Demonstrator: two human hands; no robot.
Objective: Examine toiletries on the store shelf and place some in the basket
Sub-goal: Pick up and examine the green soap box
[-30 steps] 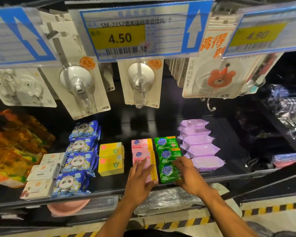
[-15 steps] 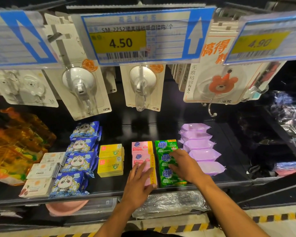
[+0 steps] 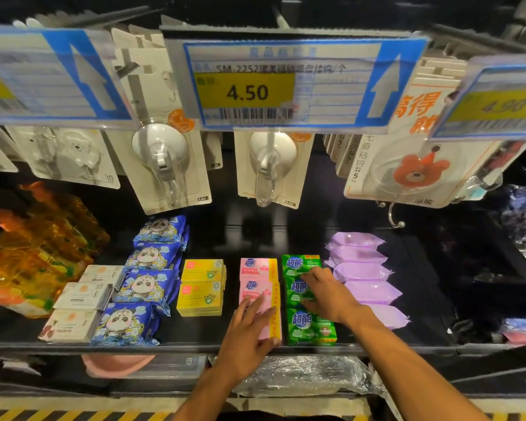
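Lower centre of frame: left hand [image 3: 249, 332] lays straight fingers on pink soap [image 3: 257, 291]; right hand [image 3: 331, 299] spreads relaxed fingers over green soap [image 3: 298, 322]. Both soaps sit on the shelf [image 3: 192, 329]; no basket visible, nothing picked yet

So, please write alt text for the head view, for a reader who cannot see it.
A person's left hand rests on pink rectangular soap packs and the right hand touches the neighbouring green plastic-wrapped soap packs, on a black store shelf under a yellow 4.50 price tag.
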